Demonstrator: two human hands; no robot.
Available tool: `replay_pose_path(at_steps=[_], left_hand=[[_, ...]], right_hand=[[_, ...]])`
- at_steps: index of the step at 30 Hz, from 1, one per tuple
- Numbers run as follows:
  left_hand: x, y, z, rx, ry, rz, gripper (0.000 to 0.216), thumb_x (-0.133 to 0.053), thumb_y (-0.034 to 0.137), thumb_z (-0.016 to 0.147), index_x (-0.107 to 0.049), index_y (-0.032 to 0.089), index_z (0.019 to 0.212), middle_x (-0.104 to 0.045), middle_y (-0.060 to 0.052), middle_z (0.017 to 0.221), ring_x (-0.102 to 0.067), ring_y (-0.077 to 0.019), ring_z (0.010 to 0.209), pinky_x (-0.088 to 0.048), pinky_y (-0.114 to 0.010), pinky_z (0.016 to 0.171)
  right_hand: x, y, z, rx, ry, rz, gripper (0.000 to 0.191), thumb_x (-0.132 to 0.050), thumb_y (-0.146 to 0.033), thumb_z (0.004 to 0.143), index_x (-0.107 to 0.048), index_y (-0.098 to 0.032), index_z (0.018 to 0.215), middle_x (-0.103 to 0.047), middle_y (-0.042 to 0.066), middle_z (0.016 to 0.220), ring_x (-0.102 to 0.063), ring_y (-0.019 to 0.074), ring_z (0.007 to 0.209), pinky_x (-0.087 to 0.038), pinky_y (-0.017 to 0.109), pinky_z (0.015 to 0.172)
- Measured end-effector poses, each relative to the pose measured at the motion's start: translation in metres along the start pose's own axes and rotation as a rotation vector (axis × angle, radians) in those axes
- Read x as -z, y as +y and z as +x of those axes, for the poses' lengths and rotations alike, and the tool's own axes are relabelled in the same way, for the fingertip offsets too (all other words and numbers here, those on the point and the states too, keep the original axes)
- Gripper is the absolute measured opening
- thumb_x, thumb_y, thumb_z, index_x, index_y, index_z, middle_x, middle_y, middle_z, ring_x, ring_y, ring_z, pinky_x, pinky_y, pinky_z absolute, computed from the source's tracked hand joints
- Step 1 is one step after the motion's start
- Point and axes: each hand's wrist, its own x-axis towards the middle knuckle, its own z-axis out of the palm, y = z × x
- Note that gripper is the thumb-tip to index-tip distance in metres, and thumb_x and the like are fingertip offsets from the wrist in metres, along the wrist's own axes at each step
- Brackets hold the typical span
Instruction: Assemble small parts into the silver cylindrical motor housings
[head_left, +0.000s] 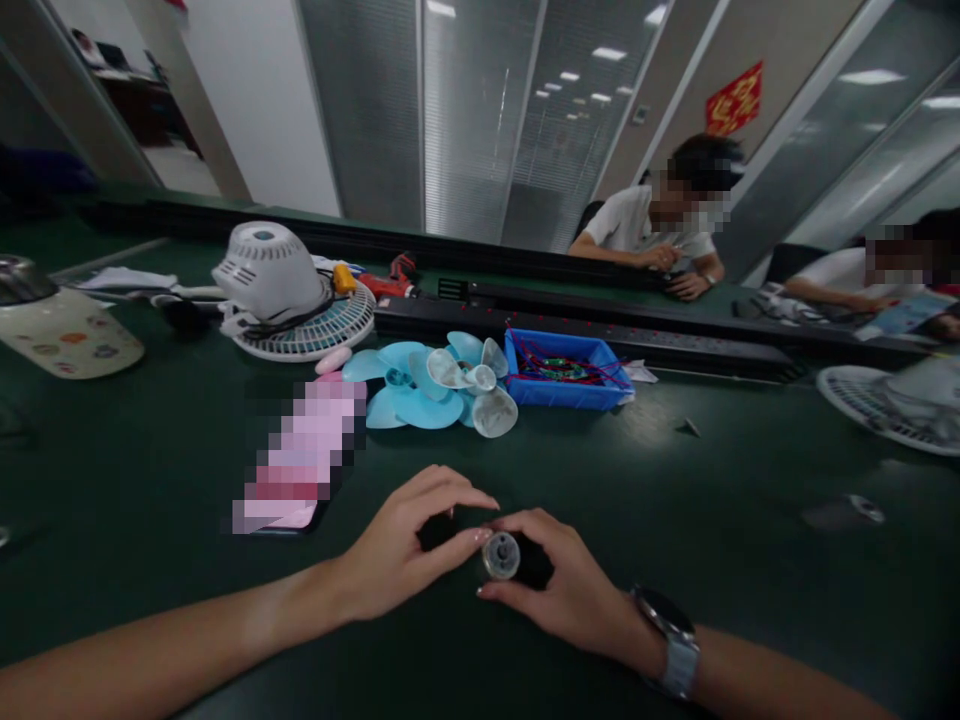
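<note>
A small spool-like cylinder [501, 556] with a round, translucent end and a dark centre is at the front middle of the table. My right hand [559, 580], with a watch on its wrist, curls its thumb and fingers around the cylinder. My left hand [412, 535] is beside it, fingers stretched and thumb apart from them. Its thumb tip comes up to the cylinder's upper left edge; whether it presses on it I cannot tell. A similar dark cylinder [844, 512] lies on its side at the right.
Behind my hands are light-blue fan blades [427, 385], a blue bin [570, 385] of wires and circuit boards, and a phone [304, 460]. Fan parts [274, 275], a red power drill [394, 280] and a bottle [71, 330] are leftward. Two people sit across the table.
</note>
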Motion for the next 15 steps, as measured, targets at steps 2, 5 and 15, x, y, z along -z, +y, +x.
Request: replay_pose_path(at_steps=[2,5,15], left_hand=[[-0.0035,0.0022,0.0009,-0.021,-0.031,0.002,0.021,-0.063,0.025,0.090,-0.069,0.030,0.109,-0.060,-0.002,0.104,-0.056,-0.0181,0.098,-0.046,-0.031,0.084],[-0.0058,0.0023,0.0030,-0.031,-0.021,0.030,0.019,-0.068,0.026,0.086,-0.073,0.033,0.103,-0.059,-0.003,0.104,-0.055,-0.0195,0.099,-0.046,-0.033,0.083],[-0.0057,0.0100,0.0056,-0.092,0.071,0.133,0.015,-0.067,0.026,0.087,-0.076,0.029,0.098,-0.061,-0.004,0.088,-0.055,-0.0189,0.086,-0.046,-0.030,0.072]], right_hand=[[0.0001,0.0001,0.0001,0.011,0.009,0.008,0.043,-0.080,-0.041,0.071,-0.063,-0.024,0.106,-0.069,-0.001,0.098,-0.063,0.0163,0.090,-0.048,0.030,0.079],[0.0010,-0.0012,0.0007,0.012,0.001,0.018,0.041,-0.080,-0.042,0.071,-0.063,-0.023,0.102,-0.068,-0.001,0.094,-0.062,0.0151,0.085,-0.046,0.028,0.076],[0.0024,-0.0010,0.0017,0.020,-0.007,0.013,0.041,-0.079,-0.044,0.071,-0.063,-0.022,0.102,-0.068,-0.001,0.094,-0.061,0.0160,0.087,-0.045,0.029,0.077]])
